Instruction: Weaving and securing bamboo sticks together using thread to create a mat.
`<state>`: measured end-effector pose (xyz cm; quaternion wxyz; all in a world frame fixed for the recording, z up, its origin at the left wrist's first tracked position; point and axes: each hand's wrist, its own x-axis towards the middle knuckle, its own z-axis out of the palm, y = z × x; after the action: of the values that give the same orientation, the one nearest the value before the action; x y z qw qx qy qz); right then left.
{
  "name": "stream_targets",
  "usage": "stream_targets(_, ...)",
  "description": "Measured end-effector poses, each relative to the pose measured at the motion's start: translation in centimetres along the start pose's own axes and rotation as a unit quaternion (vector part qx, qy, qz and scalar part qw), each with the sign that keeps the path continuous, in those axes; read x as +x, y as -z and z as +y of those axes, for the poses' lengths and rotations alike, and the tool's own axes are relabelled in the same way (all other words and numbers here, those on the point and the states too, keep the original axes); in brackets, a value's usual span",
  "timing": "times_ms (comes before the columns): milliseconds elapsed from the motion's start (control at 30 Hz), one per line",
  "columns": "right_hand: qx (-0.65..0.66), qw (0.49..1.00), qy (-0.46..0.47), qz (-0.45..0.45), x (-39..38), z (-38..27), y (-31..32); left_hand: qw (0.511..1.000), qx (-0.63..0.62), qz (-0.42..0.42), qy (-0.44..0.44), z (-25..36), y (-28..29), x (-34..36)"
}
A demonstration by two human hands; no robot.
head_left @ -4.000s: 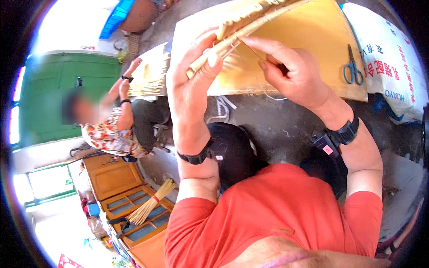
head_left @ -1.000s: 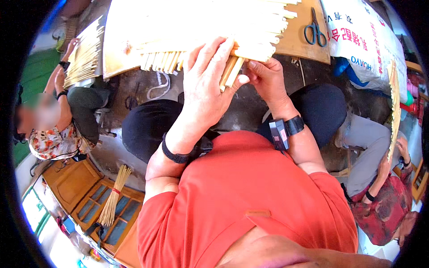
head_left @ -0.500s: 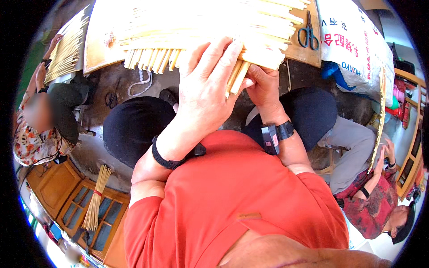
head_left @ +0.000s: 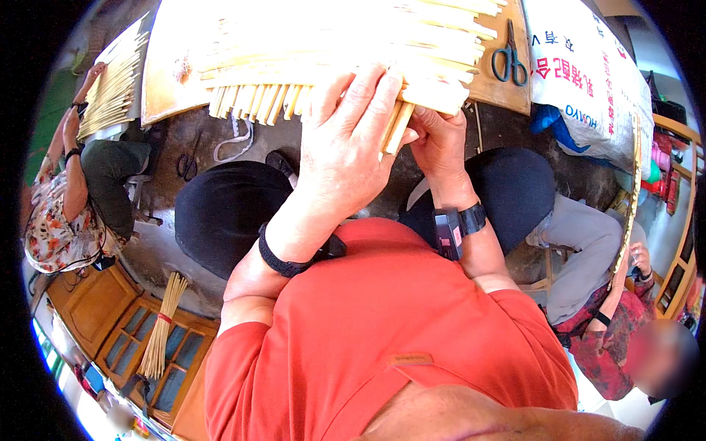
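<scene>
A mat of pale flat stalks (head_left: 265, 73), its upper part washed out by glare, lies across the wooden board with loose ends sticking out at the near and right edges. Over its near edge, my left hand (head_left: 346, 143) is closed, fingers bent around the stalks there. Two stalk ends (head_left: 398, 131) stick out between my hands, pointing toward me. My right hand (head_left: 441, 147) is closed in a pinch on the stalks just right of them, under the mat's corner; its fingertips are partly hidden. Dark-handled scissors (head_left: 509, 62) rest on the board to the right.
The wooden board (head_left: 165, 73) spans the far side. A white printed sack (head_left: 588, 81) stands to its right. At left, a person (head_left: 66, 220) works on another stalk mat (head_left: 114, 95); another person (head_left: 610, 323) sits at right with a long strip. A tied stalk bundle (head_left: 160, 331) lies behind left.
My hands have shifted slightly right in the picture and keep their hold on the stalks. The person at left has moved an arm, and the person at right has lowered their hands.
</scene>
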<state>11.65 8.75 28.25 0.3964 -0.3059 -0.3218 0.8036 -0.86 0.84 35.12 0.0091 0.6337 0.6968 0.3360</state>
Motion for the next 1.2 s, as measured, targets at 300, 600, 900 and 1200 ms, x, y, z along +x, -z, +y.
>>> stream_targets(300, -0.020, 1.000, 0.013, 0.007, -0.2, -0.5, -0.3, 1.000, 0.015, -0.023, -0.013, -0.2, -0.1, -0.3)
stream_targets(600, -0.034, 0.999, 0.008, 0.025, 0.2, -0.2, -1.1, 1.000, 0.005, -0.002, -0.012, -0.4, -0.1, -0.6)
stream_targets(900, -0.013, 0.999, -0.017, -0.031, 0.2, -0.3, -0.4, 1.000, 0.009, 0.007, -0.019, -0.4, 0.2, -0.4)
stream_targets(1200, 0.081, 0.994, 0.005, -0.072, -0.1, -0.5, -0.7, 1.000, 0.008, -0.006, -0.029, -0.6, 0.4, -1.2)
